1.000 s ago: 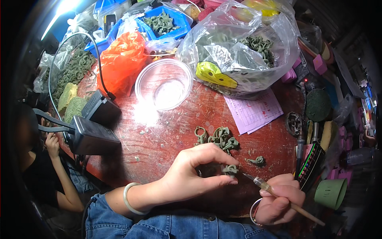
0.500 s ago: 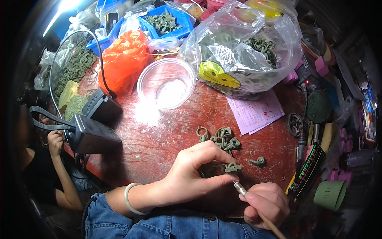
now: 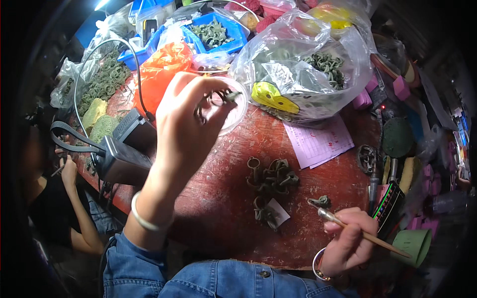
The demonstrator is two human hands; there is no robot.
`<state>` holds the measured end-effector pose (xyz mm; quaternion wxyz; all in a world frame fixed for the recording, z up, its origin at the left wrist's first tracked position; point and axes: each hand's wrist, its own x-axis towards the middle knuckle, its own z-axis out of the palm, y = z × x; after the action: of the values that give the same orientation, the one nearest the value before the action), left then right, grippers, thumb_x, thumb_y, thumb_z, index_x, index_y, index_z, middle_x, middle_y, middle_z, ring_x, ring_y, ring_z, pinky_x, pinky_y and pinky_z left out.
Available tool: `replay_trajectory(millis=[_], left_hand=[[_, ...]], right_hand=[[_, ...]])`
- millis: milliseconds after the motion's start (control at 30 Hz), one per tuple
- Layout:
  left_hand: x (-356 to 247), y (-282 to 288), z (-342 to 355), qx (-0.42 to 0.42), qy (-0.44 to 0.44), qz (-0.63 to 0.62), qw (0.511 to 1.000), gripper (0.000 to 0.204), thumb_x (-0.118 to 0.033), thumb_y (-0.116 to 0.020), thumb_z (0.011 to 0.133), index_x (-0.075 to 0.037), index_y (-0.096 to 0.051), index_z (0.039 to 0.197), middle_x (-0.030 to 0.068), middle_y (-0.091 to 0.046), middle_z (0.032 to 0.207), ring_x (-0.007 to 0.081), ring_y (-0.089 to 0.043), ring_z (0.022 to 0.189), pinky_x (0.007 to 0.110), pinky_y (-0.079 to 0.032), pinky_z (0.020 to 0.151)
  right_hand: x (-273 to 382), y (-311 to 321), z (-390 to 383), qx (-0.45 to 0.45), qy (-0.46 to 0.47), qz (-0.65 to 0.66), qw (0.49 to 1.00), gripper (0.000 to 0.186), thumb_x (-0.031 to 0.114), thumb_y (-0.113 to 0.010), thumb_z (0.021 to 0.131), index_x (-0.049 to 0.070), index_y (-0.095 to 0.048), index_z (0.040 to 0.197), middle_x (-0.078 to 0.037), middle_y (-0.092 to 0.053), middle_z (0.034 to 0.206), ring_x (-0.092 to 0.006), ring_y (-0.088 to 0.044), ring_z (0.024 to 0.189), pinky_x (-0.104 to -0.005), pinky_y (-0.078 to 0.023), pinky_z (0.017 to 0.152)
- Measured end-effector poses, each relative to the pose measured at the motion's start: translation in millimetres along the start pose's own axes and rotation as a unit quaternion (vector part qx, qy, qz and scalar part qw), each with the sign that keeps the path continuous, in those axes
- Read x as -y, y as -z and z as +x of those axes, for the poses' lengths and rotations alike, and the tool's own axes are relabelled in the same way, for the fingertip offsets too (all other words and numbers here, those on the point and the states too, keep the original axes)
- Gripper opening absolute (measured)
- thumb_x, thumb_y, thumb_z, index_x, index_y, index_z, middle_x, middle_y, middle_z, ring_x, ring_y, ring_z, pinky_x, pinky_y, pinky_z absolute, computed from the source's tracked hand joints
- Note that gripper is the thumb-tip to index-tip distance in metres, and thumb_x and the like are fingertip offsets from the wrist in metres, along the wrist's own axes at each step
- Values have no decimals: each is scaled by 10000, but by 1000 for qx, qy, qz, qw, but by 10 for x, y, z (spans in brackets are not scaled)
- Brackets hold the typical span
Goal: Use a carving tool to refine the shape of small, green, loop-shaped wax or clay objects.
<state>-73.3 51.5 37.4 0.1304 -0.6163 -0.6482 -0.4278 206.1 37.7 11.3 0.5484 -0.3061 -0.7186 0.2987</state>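
My left hand point(image 3: 180, 124) is raised over the clear round plastic tub point(image 3: 243, 112). Its thumb and fingers are closed on a small dark green piece point(image 3: 230, 96), slightly blurred. At the lower right, my right hand point(image 3: 352, 239) grips a wooden-handled tool point(image 3: 380, 241) with a silvery collar and a thin tip. That tip points at a single green piece point(image 3: 323, 200); whether they touch I cannot tell. On the red tabletop between my hands lies a cluster of green ring-shaped pieces point(image 3: 276, 177). More green pieces point(image 3: 265, 213) lie below, beside a white paper scrap point(image 3: 279, 211).
A large clear bag point(image 3: 308, 74) of green pieces stands behind pink paper sheets point(image 3: 320, 141). Dark boxes point(image 3: 124, 161) with a cable stand left, near an orange bag point(image 3: 166, 64). A blue tray point(image 3: 233, 45) lies behind. Another person's hand point(image 3: 68, 171) is at far left.
My left hand has moved up and left from the cluster to the tub, carrying a green piece. My right hand has shifted right with the tool. The white scrap has come into view.
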Motion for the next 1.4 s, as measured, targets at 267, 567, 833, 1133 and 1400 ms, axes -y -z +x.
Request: replay_trajectory(millis=[267,567,833,1133,1400], left_hand=[[-292,-98,-228,38,-77,-33,996,176,17,-660,770,-32,-628,937,89,-608,819,252,-608,780,347,-476,682],[-611,-272,-794,182,357,-495,771,204,-102,-680,887,-37,-550,743,-66,-525,608,-16,-440,545,170,-345,470],[-548,-211,-718,358,252,-561,703,399,-41,-682,861,-11,-549,1236,31,-593,967,52,-560,841,226,-495,721],[-528,-219,-732,416,263,-623,608,316,-31,-672,873,1,-578,1173,24,-617,969,66,-563,853,228,-485,737],[-495,-260,-742,368,329,-659,568,260,60,-663,842,27,-563,1079,58,-598,999,129,-610,947,281,-530,835]], right_hand=[[-190,-133,85,156,-31,-123,980,262,-66,-537,874,-35,-568,1133,-184,-650,944,-267,-660,826,-341,-545,721],[-281,-275,131,226,62,-234,943,248,-98,-596,734,-26,-614,971,-152,-596,873,-319,-612,790,-378,-514,702],[-84,-187,114,80,-229,56,968,160,-79,-638,847,-22,-598,990,-88,-641,898,-93,-622,761,-219,-513,655],[-174,-77,142,184,-185,191,946,102,-36,-634,867,-14,-593,958,-107,-632,907,-109,-578,693,-217,-473,631],[-193,52,95,-3,-158,286,945,613,589,-256,976,40,-476,819,-56,-445,647,-118,-426,532,-221,-335,455]])
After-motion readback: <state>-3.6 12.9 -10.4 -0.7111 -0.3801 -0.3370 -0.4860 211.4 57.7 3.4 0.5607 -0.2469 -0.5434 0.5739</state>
